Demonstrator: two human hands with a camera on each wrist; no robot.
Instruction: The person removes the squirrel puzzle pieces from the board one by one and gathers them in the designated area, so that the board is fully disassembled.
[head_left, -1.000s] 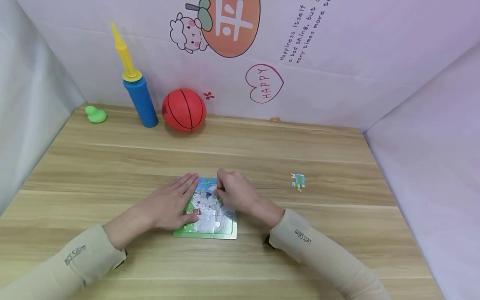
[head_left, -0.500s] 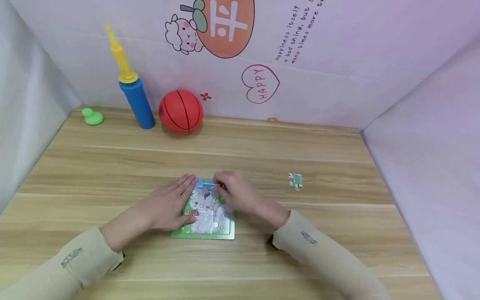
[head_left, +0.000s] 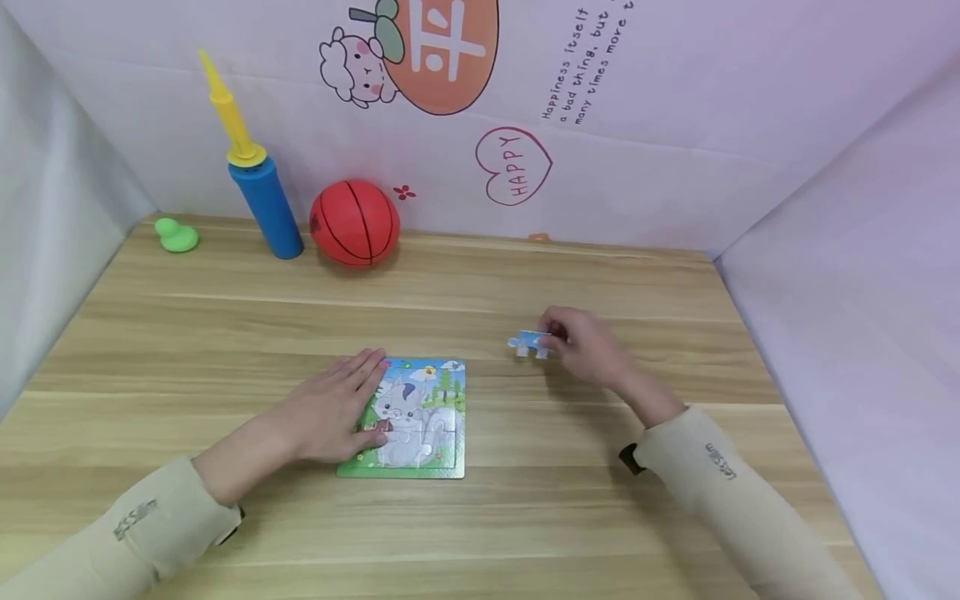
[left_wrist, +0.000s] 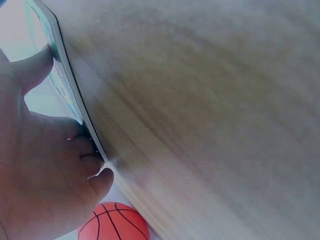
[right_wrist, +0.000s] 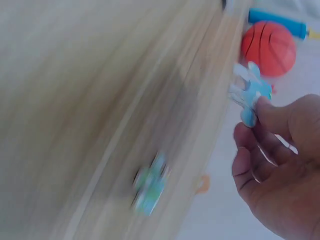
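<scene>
Below the printed backdrop [head_left: 637, 200], on the wood-grain tabletop [head_left: 540, 517], we are noting a blue-and-yellow hand air pump [head_left: 257, 183], a red toy basketball [head_left: 355, 222] and a green toy duck [head_left: 177, 236] standing at the back. The grey-squirrel jigsaw board [head_left: 397, 473] is lying in front, well to the left of the right hand [head_left: 588, 346] and nearer the person. The left hand [head_left: 333, 417] is the closer one: it is resting over the board's left edge, fingers straight and together, thumb apart on the face. The right is pinching a pale-blue jigsaw piece [head_left: 528, 342], its long side running left to right, one tab pointing boardward. A loose piece [right_wrist: 149, 187] is lying on the wood, blurred, showing only beside the right wrist's view of the ball.

Lettering: the orange fruit [head_left: 450, 54] is carrying, we are thinking, 平; the heart [head_left: 513, 167] is reading "HAPPY"; slanting lines are starting "Happiness itself"; the beige sleeves [head_left: 697, 467] are showing, apparently, "Let'sSillim".
</scene>
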